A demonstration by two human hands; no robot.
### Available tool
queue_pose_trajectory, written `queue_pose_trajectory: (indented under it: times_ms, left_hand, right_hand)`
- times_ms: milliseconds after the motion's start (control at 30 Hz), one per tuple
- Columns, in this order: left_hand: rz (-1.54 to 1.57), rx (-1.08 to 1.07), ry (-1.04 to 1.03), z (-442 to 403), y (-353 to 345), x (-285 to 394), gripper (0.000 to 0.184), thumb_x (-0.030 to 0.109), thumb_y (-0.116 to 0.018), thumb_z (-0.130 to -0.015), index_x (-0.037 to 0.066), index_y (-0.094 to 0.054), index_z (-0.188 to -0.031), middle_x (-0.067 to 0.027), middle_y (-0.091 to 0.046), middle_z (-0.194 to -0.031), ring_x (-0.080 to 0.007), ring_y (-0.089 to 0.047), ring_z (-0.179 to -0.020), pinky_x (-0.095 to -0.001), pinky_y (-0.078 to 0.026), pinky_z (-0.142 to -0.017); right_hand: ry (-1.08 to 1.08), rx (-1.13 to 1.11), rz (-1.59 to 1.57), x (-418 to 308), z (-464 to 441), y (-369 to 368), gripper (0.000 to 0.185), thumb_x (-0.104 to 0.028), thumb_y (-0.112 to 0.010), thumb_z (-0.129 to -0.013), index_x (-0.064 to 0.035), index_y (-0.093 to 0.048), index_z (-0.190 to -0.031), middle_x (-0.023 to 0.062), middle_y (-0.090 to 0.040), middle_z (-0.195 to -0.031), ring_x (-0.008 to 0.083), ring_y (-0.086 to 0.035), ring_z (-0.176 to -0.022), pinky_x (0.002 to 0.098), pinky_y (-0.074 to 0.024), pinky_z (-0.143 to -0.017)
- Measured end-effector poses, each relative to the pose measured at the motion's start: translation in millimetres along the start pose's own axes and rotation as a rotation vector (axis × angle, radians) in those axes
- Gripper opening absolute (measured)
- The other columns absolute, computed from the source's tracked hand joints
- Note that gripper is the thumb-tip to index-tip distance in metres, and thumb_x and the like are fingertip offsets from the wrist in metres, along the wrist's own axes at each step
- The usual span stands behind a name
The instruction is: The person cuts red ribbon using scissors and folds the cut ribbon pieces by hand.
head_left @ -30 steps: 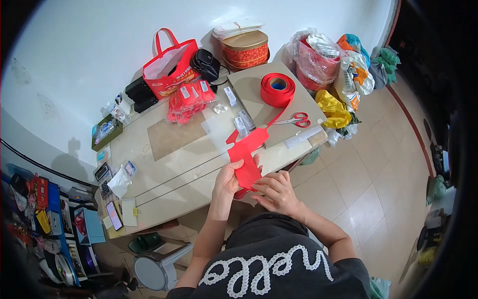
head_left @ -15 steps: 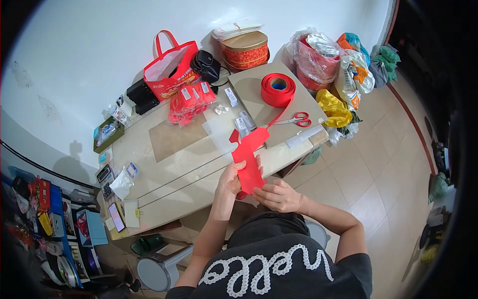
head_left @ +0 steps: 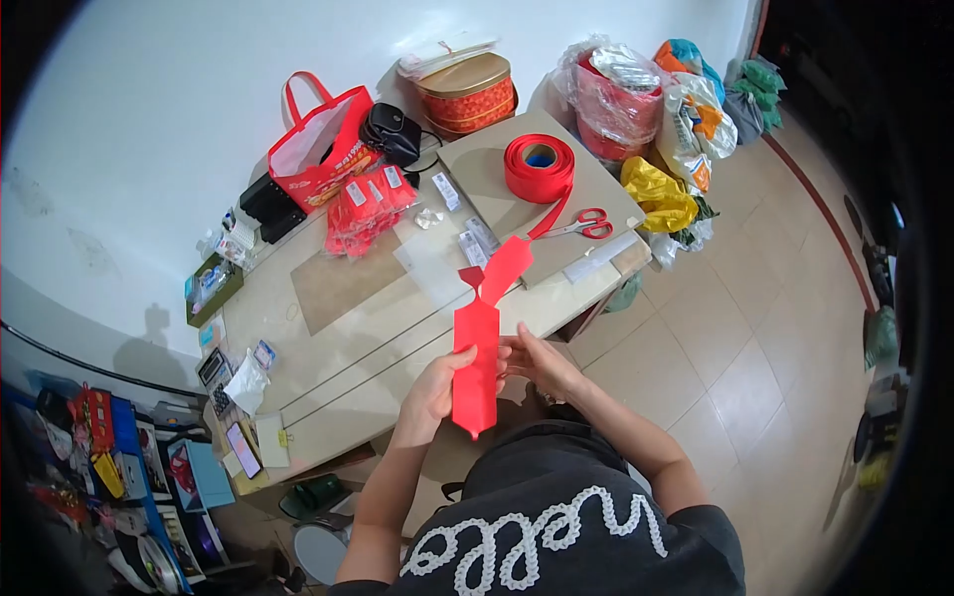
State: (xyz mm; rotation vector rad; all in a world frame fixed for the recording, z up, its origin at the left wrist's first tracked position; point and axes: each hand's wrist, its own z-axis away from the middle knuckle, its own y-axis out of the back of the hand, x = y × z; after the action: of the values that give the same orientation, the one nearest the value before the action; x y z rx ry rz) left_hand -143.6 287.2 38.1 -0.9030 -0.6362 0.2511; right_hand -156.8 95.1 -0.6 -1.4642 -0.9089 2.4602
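Note:
A folded red ribbon hangs in front of my body, with pointed ends and a second folded piece at its upper end. My left hand pinches the ribbon's left edge, thumb on the front. At its right edge is my right hand, thumb raised apart from the fingers. Those fingertips reach the ribbon's edge and are partly hidden behind it, so contact is unclear. From the upper piece, a strip leads toward the red ribbon roll on the table. Red-handled scissors lie beside the strip.
On the table are packets of red items, a red tote bag, a black pouch, a round tin and a phone. Plastic bags crowd the right end. A stool stands below.
The folded ribbon has straightened upright and come lower, toward my body. My right hand has left its lower end and moved up along the right side, with the thumb lifted away.

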Motion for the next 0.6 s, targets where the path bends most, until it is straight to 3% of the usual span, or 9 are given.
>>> queue_pose_trajectory:
  times_ms: [67,100,200,467,600]
  left_hand:
    - [-0.134,-0.039,0.021,4,2,-3,0.037,0.021,-0.04,-0.095,-0.002,-0.041,-0.124,-0.0155,-0.052,-0.121,-0.0249,-0.055,-0.104,-0.0415,-0.048,-0.086]
    - [-0.157,-0.061,0.034,5,2,-4,0.038,0.021,-0.04,-0.095,-0.003,-0.04,-0.124,-0.016,-0.052,-0.121,-0.0252,-0.055,-0.104,-0.0414,-0.048,-0.086]
    - [-0.22,-0.105,0.058,5,1,-6,0.041,0.023,-0.04,-0.095,-0.003,-0.038,-0.127,-0.0175,-0.052,-0.12,-0.0262,-0.055,-0.105,-0.0408,-0.047,-0.088]
    - [-0.401,-0.138,0.07,7,-10,-3,0.046,0.024,-0.042,-0.095,-0.003,-0.033,-0.13,-0.0196,-0.05,-0.123,-0.0285,-0.054,-0.109,-0.036,-0.045,-0.09]
    - [-0.549,-0.095,0.04,2,-5,3,0.041,0.024,-0.043,-0.095,-0.004,-0.04,-0.125,-0.0188,-0.055,-0.116,-0.025,-0.057,-0.104,-0.0335,-0.045,-0.089]
  right_hand:
    - [-0.024,-0.099,0.044,-10,-11,-4,0.047,-0.045,-0.04,-0.094,-0.0052,-0.055,-0.113,0.0031,-0.064,-0.092,0.0099,-0.058,-0.085,0.0281,-0.0422,-0.083]
    - [-0.024,-0.156,-0.092,-12,-16,-4,0.033,-0.035,-0.052,-0.091,-0.0071,-0.059,-0.106,0.0001,-0.064,-0.089,0.0065,-0.056,-0.079,0.0263,-0.044,-0.079]
    - [0.026,-0.059,-0.15,-20,-16,-14,0.021,-0.024,-0.059,-0.088,-0.0073,-0.062,-0.101,-0.0003,-0.064,-0.09,0.006,-0.057,-0.079,0.0241,-0.0444,-0.077]
    - [0.031,-0.081,-0.184,-26,-18,-8,0.017,-0.019,-0.059,-0.088,-0.0069,-0.064,-0.099,0.0011,-0.065,-0.092,0.0085,-0.057,-0.083,0.0272,-0.0437,-0.082]
    - [0.111,-0.111,-0.169,-26,-20,-6,0.019,-0.019,-0.058,-0.088,-0.0061,-0.064,-0.1,0.002,-0.065,-0.09,0.0094,-0.057,-0.083,0.0283,-0.043,-0.083]
